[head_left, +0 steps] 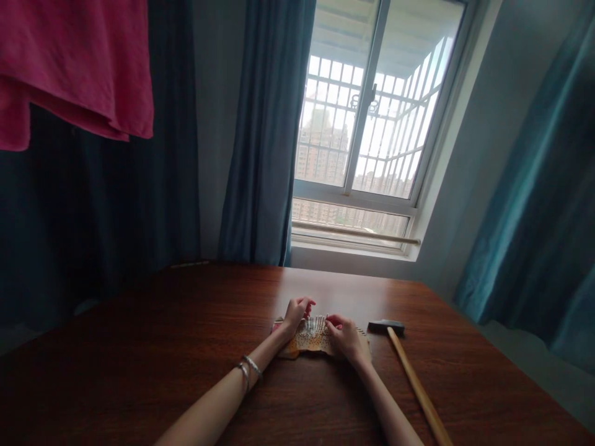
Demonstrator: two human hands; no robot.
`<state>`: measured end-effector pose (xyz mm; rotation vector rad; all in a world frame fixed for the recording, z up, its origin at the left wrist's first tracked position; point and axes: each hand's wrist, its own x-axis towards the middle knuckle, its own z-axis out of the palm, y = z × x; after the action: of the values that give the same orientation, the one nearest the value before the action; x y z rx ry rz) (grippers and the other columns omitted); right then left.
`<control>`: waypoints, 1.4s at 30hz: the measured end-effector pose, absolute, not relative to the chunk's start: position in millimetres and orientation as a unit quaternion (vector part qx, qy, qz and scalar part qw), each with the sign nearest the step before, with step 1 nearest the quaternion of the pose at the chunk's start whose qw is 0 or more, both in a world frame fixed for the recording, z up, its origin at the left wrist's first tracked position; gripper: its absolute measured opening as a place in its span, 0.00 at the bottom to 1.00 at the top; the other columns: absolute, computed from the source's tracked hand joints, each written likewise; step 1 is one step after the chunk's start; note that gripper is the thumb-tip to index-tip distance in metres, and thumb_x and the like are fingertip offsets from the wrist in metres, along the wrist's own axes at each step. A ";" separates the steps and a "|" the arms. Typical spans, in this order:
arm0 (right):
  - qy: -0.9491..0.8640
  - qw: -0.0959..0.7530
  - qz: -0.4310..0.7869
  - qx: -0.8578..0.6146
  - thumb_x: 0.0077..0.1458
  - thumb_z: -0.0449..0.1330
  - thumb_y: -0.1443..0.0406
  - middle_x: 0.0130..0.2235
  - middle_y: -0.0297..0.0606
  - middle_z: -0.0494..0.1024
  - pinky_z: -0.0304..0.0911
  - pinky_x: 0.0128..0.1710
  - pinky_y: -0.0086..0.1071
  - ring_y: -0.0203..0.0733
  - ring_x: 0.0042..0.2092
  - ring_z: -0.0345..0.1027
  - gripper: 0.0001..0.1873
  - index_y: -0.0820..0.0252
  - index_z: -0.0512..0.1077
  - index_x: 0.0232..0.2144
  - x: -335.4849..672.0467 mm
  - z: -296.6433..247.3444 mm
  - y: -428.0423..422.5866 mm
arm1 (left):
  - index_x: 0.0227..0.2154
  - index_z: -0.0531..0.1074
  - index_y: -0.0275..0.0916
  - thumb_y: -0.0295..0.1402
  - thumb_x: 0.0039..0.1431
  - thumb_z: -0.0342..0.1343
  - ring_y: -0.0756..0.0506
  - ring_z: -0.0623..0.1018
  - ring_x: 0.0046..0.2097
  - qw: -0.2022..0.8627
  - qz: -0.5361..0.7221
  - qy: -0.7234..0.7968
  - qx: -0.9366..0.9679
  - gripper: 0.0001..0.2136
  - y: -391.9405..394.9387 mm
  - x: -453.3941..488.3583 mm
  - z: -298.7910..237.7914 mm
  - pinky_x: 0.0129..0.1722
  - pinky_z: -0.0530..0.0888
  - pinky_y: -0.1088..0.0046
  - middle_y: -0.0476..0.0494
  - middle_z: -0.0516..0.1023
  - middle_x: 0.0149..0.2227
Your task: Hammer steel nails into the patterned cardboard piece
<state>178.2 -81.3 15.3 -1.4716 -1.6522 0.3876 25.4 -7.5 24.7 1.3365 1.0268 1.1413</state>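
A small light-coloured board (316, 341), covered in dark dots and yellowish patches, lies on the table in front of me. Thin dark nails (317, 322) stand in a row along its far side, and several more line its right edge. Over the board's left end, my left hand (295, 314) is raised with its fingers curled in; what they hold, if anything, is too small to make out. My right hand (344, 336) covers part of the board's right side. Its thumb and forefinger are pinched on a nail at the right end of the row.
To the right lies a hammer (411, 378) with a dark head and a long wooden handle pointing towards me. The brown wooden table (209, 334) reaches back to a barred window (357, 124). Blue curtains (264, 136) hang around it, and a pink cloth (79, 68) hangs upper left.
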 end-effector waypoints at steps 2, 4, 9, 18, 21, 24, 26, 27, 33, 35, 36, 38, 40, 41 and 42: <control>-0.667 0.423 0.154 -0.594 0.52 0.52 0.63 0.33 0.34 0.79 0.62 0.35 0.26 0.37 0.35 0.71 0.12 0.54 0.76 0.31 177.5 17.7 -83.8 | 0.26 0.73 0.33 0.42 0.47 0.49 0.52 0.66 0.23 0.515 0.471 0.415 0.583 0.16 -8.9 24.6 26.1 0.23 0.62 0.77 0.49 0.67 0.21; -0.671 0.416 0.150 -0.596 0.51 0.52 0.63 0.32 0.33 0.79 0.62 0.35 0.26 0.37 0.35 0.71 0.12 0.54 0.76 0.30 177.2 19.5 -86.3 | 0.27 0.73 0.33 0.43 0.48 0.49 0.51 0.67 0.24 0.493 0.462 0.398 0.620 0.17 -10.7 24.1 28.1 0.25 0.63 0.77 0.49 0.68 0.22; -0.686 0.407 0.123 -0.590 0.51 0.53 0.64 0.32 0.33 0.79 0.61 0.36 0.26 0.37 0.34 0.69 0.11 0.54 0.76 0.30 177.2 21.7 -91.5 | 0.27 0.75 0.33 0.44 0.47 0.53 0.47 0.71 0.30 0.444 0.415 0.365 0.705 0.17 -15.1 25.4 31.5 0.31 0.65 0.76 0.45 0.73 0.25; -0.689 0.394 0.086 -0.603 0.52 0.52 0.64 0.30 0.33 0.77 0.59 0.34 0.24 0.35 0.32 0.68 0.11 0.54 0.76 0.28 177.9 19.4 -92.4 | 0.29 0.77 0.34 0.40 0.43 0.59 0.47 0.73 0.32 0.408 0.366 0.326 0.770 0.14 -12.5 27.4 21.7 0.31 0.67 0.76 0.44 0.77 0.28; -0.688 0.398 0.085 -0.601 0.52 0.52 0.64 0.30 0.33 0.76 0.60 0.33 0.24 0.35 0.32 0.68 0.11 0.54 0.75 0.28 178.4 16.7 -90.8 | 0.29 0.77 0.34 0.39 0.43 0.59 0.46 0.73 0.32 0.405 0.363 0.312 0.779 0.13 -11.5 28.1 17.8 0.32 0.67 0.76 0.43 0.77 0.29; -0.687 0.399 0.088 -0.600 0.53 0.52 0.63 0.30 0.33 0.76 0.60 0.33 0.24 0.35 0.32 0.68 0.11 0.54 0.76 0.29 178.0 16.0 -90.2 | 0.28 0.77 0.34 0.37 0.44 0.58 0.47 0.73 0.32 0.400 0.366 0.300 0.785 0.12 -11.1 28.6 15.8 0.31 0.67 0.76 0.43 0.77 0.27; -0.685 0.395 0.090 -0.606 0.52 0.53 0.64 0.31 0.33 0.76 0.60 0.33 0.24 0.35 0.31 0.68 0.11 0.54 0.76 0.29 177.4 16.7 -91.0 | 0.28 0.77 0.34 0.37 0.44 0.58 0.47 0.73 0.32 0.393 0.366 0.301 0.788 0.12 -11.0 28.8 15.4 0.31 0.67 0.76 0.44 0.77 0.27; -0.683 0.392 0.090 -0.610 0.52 0.53 0.64 0.31 0.33 0.76 0.60 0.33 0.24 0.35 0.31 0.68 0.11 0.54 0.76 0.30 177.1 17.2 -91.6 | 0.28 0.77 0.34 0.38 0.44 0.58 0.47 0.73 0.32 0.390 0.364 0.304 0.789 0.12 -10.8 28.9 15.2 0.31 0.67 0.76 0.44 0.77 0.27; -0.681 0.395 0.097 -0.609 0.52 0.53 0.64 0.31 0.34 0.76 0.60 0.33 0.24 0.34 0.32 0.68 0.12 0.54 0.77 0.31 175.4 17.7 -93.5 | 0.29 0.77 0.33 0.39 0.44 0.58 0.47 0.73 0.33 0.371 0.357 0.327 0.792 0.14 -6.5 30.7 10.3 0.33 0.68 0.76 0.44 0.78 0.29; -0.679 0.401 0.117 -0.604 0.51 0.54 0.63 0.31 0.35 0.76 0.61 0.34 0.24 0.34 0.32 0.68 0.11 0.56 0.77 0.30 175.8 21.1 -93.3 | 0.29 0.77 0.32 0.39 0.44 0.58 0.47 0.73 0.34 0.375 0.354 0.326 0.792 0.14 -4.7 31.4 8.2 0.34 0.68 0.76 0.44 0.78 0.29; -0.679 0.400 0.133 -0.601 0.51 0.54 0.62 0.31 0.35 0.76 0.62 0.34 0.25 0.35 0.32 0.68 0.11 0.57 0.77 0.30 177.0 24.7 -94.0 | 0.30 0.77 0.32 0.39 0.44 0.58 0.47 0.73 0.34 0.377 0.354 0.325 0.792 0.14 -4.2 31.7 7.7 0.33 0.68 0.76 0.44 0.78 0.29; -0.680 0.401 0.160 -0.593 0.50 0.55 0.60 0.32 0.37 0.76 0.63 0.35 0.27 0.37 0.33 0.69 0.12 0.58 0.77 0.31 182.6 35.9 -99.4 | 0.30 0.77 0.32 0.37 0.45 0.57 0.47 0.73 0.33 0.377 0.354 0.325 0.792 0.13 -4.4 31.8 7.8 0.33 0.68 0.76 0.44 0.78 0.29; -0.675 0.411 0.152 -0.593 0.50 0.55 0.59 0.34 0.39 0.77 0.63 0.37 0.30 0.39 0.35 0.69 0.14 0.59 0.76 0.33 194.4 48.8 -112.6 | 0.30 0.77 0.32 0.36 0.45 0.56 0.48 0.73 0.33 0.374 0.353 0.327 0.793 0.13 -6.0 31.4 9.6 0.32 0.67 0.77 0.44 0.77 0.29; -0.667 0.416 0.133 -0.603 0.50 0.54 0.59 0.36 0.40 0.77 0.63 0.37 0.31 0.41 0.36 0.69 0.15 0.60 0.76 0.35 203.1 53.7 -122.8 | 0.30 0.77 0.32 0.36 0.45 0.56 0.48 0.73 0.32 0.374 0.349 0.329 0.794 0.13 -7.0 31.1 10.8 0.31 0.67 0.77 0.44 0.77 0.28; -0.653 0.420 0.109 -0.621 0.51 0.52 0.59 0.37 0.42 0.76 0.64 0.37 0.32 0.42 0.37 0.69 0.16 0.60 0.75 0.36 213.7 56.2 -135.1 | 0.30 0.77 0.32 0.35 0.45 0.56 0.48 0.73 0.32 0.375 0.345 0.331 0.795 0.13 -8.1 30.8 12.0 0.31 0.66 0.77 0.45 0.77 0.28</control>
<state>213.7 -135.1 56.2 -1.5554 -1.6368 0.2738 30.8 -8.1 12.0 2.0343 0.8462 0.8824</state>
